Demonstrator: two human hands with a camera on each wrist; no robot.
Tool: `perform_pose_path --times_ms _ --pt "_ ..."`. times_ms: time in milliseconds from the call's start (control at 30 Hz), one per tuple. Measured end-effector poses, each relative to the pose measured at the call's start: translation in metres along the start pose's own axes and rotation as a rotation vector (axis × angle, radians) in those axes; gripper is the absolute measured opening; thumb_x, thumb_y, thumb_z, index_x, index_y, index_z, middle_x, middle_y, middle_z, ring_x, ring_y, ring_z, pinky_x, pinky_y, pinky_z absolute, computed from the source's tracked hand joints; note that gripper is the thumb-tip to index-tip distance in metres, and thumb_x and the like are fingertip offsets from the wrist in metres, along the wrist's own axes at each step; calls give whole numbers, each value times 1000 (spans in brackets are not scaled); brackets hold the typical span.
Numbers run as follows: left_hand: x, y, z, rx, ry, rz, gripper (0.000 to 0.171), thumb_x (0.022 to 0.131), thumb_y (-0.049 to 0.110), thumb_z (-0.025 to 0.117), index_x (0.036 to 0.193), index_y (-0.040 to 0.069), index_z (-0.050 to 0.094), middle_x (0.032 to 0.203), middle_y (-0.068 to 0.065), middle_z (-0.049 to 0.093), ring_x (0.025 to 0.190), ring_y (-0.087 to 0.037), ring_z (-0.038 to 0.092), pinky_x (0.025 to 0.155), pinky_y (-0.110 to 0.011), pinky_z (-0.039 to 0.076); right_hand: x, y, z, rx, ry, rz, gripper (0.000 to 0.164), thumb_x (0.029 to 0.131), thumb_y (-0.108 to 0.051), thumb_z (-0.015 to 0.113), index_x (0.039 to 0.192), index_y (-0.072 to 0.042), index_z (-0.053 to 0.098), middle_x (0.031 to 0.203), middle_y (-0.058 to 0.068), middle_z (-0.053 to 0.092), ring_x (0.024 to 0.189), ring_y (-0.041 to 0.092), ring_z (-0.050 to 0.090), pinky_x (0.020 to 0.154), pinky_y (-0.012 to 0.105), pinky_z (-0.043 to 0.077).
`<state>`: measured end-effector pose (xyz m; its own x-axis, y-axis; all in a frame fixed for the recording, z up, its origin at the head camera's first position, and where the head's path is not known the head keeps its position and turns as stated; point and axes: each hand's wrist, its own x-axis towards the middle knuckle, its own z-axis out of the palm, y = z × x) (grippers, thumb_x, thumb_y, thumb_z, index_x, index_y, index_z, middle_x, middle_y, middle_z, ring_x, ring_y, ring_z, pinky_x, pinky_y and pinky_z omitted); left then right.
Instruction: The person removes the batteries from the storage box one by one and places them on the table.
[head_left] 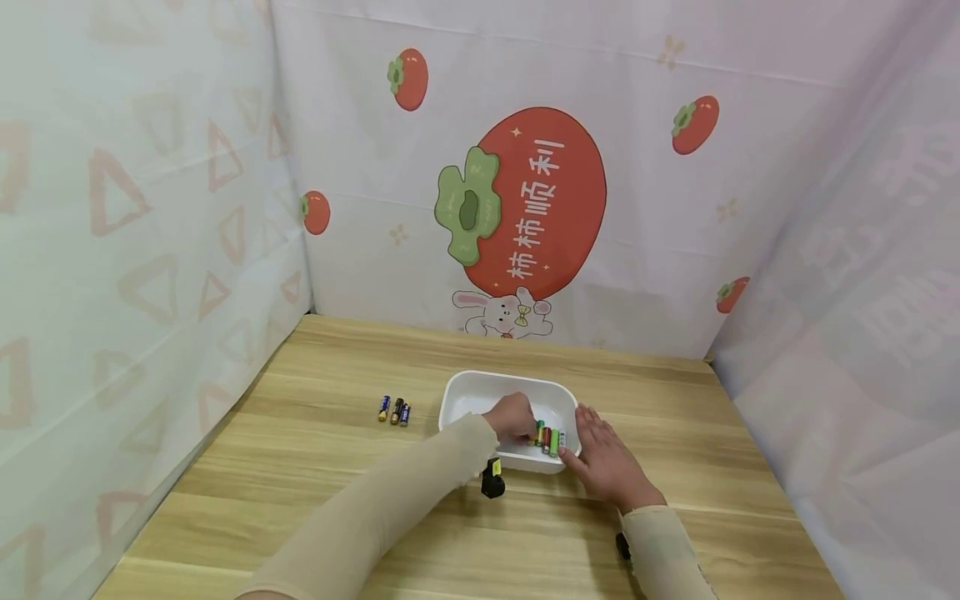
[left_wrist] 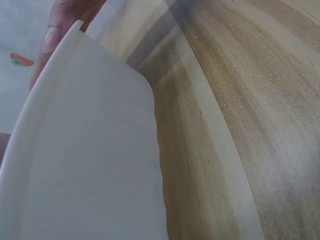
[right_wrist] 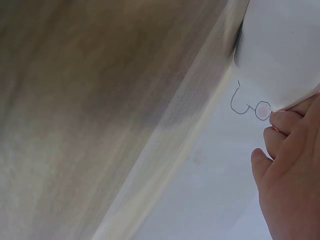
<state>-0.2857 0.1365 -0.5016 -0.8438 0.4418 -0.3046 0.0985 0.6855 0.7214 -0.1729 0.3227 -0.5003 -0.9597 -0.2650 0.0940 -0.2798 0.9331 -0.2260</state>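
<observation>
In the head view, a white tray [head_left: 467, 398] is seen on the wooden table [head_left: 337, 483], with a row of batteries [head_left: 554, 442] set near its right end. The left hand [head_left: 513, 417] is held curled inside, close beside that row; whether a battery is pinched cannot be told, its fingertips being hidden. The tray's right end is touched by the right hand [head_left: 606, 458], its fingers extended and thumb spread. Three more batteries [head_left: 395, 411] are laid left of the tray. In the left wrist view, the tray's outer wall is shown, with a finger [left_wrist: 54, 37] at its rim. In the right wrist view, the tray is met by the right hand's fingers.
</observation>
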Motion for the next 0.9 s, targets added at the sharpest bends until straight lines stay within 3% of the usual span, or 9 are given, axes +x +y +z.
perform_pose_path --times_ms 233,367,500,600,900 --pt "12 -6 8 138 29 33 26 65 -4 66 50 11 51 46 1 47 39 -11 40 36 -22 32 0 0 1 0 7 -2 84 100 -57 39 151 6 17 158 19 17 145 34 16 116 50 18" --pt "14 -5 8 173 16 42 26 66 -2 64 53 13 48 47 2 43 39 -11 38 35 -23 30 0 1 1 -3 14 -4 83 100 -56 39 151 6 18 158 19 18 145 34 16 116 50 19" --pt "13 -3 4 119 7 14 12 71 2 69 73 8 58 60 -3 56 46 -13 49 41 -24 40 1 1 0 0 16 -5 83 100 -55 41 151 6 19 158 18 19 144 34 17 116 50 19" --pt "9 -2 -1 46 -4 -11 15 72 3 72 83 4 62 70 -6 60 53 -14 53 46 -25 44 2 1 -1 1 13 -5 83 100 -55 41 151 6 18 158 19 19 144 34 17 116 50 19" --pt "-7 1 -13 -136 -25 -35 7 77 -4 70 80 0 66 73 -8 63 58 -17 60 53 -26 56 1 0 -2 6 10 -12 85 100 -57 39 151 7 19 157 20 20 144 34 18 116 49 19"
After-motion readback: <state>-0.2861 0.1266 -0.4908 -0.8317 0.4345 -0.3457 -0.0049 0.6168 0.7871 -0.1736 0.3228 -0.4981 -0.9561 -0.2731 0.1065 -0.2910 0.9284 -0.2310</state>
